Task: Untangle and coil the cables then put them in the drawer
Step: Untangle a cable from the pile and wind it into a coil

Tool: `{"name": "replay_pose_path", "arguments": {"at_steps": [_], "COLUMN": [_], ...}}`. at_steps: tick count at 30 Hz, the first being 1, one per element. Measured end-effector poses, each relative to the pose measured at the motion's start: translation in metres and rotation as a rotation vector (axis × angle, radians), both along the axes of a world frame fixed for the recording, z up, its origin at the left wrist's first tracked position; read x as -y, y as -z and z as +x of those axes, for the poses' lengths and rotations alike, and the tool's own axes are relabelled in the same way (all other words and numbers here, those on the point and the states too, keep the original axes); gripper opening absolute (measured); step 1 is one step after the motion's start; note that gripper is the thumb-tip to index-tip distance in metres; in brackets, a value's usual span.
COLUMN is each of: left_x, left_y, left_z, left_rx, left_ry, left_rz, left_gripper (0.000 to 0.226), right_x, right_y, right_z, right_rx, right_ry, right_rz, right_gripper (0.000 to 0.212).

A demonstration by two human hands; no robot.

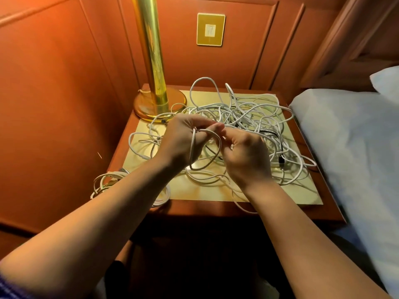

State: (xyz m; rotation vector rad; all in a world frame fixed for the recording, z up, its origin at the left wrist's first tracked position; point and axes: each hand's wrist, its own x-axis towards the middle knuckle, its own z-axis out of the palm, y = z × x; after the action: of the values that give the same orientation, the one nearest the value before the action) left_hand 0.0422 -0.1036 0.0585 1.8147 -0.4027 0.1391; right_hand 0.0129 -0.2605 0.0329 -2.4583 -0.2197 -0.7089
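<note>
A loose heap of thin white cables (248,113) sprawls over the pale yellow mat (291,190) that covers the top of the small reddish-brown wooden table (194,209), its loops crossing one another in no order from the centre out toward 2 and 4 o'clock, with one tall arch standing up at 12 o'clock and a few dark strands and a black plug (281,160) mixed in near 3 o'clock. Both hands work above the middle of the mat. The left hand (181,143) has its fingers curled round a hanging loop of white cable (205,152) that droops in an oval below its knuckles; the right hand (246,154), just beside it at 3 o'clock, pinches the same cable where the fingertips of the two hands nearly meet. At 8 o'clock, on the table's near left corner and partly under the left forearm, lies a separate small bundle of white cable (103,180) already wound in rings. A polished brass lamp stem on a round base (155,100) stands at 11 o'clock, touching the tangle's edge. A gold square wall plate (211,29) sits on the panelled wall at 12 o'clock, and a bed with a white sheet (356,137) lies at 3 o'clock.
</note>
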Motion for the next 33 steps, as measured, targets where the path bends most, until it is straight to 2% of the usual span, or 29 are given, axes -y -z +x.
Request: {"name": "replay_pose_path", "arguments": {"at_steps": [5, 8, 12, 14, 15, 18, 20, 21, 25, 29, 33], "left_x": [0.002, -0.007, -0.008, -0.001, 0.003, 0.011, 0.016, 0.019, 0.024, 0.021, 0.017], "left_y": [-0.029, -0.043, -0.035, -0.032, -0.03, -0.014, 0.001, 0.007, 0.018, 0.006, -0.004], "left_z": [-0.004, -0.001, 0.005, 0.001, 0.0, -0.003, -0.002, -0.002, 0.002, 0.005, 0.01], "left_rx": [0.002, -0.01, -0.073, -0.039, 0.011, 0.125, 0.127, 0.11, 0.068, 0.073, 0.166], "left_ry": [-0.002, -0.079, -0.213, -0.175, -0.121, 0.002, -0.038, -0.049, -0.076, -0.071, -0.09], "left_rz": [-0.165, -0.273, -0.462, -0.393, -0.283, 0.229, 0.423, 0.418, 0.201, 0.122, 0.29], "left_gripper": [0.016, 0.018, 0.015, 0.014, 0.014, 0.034, 0.04, 0.039, 0.021, 0.012, 0.013], "right_x": [0.014, 0.022, 0.02, 0.02, 0.021, 0.024, 0.024, 0.024, 0.021, 0.023, 0.023], "right_y": [0.005, 0.006, 0.005, 0.006, 0.006, 0.002, 0.002, 0.004, 0.012, 0.014, 0.017], "right_z": [0.005, 0.008, 0.004, 0.002, 0.002, 0.002, 0.002, 0.001, 0.004, 0.004, 0.003], "right_rx": [-0.192, -0.315, -0.327, -0.294, -0.269, -0.243, -0.209, -0.186, -0.169, -0.181, -0.186], "right_ry": [0.04, 0.092, 0.137, 0.141, 0.14, 0.134, 0.129, 0.121, 0.06, 0.043, 0.039], "right_rz": [-0.028, -0.034, -0.045, -0.021, -0.007, 0.022, 0.025, 0.026, 0.128, 0.16, 0.146], "right_gripper": [0.035, 0.033, 0.032, 0.035, 0.036, 0.026, 0.018, 0.018, 0.022, 0.03, 0.029]}}
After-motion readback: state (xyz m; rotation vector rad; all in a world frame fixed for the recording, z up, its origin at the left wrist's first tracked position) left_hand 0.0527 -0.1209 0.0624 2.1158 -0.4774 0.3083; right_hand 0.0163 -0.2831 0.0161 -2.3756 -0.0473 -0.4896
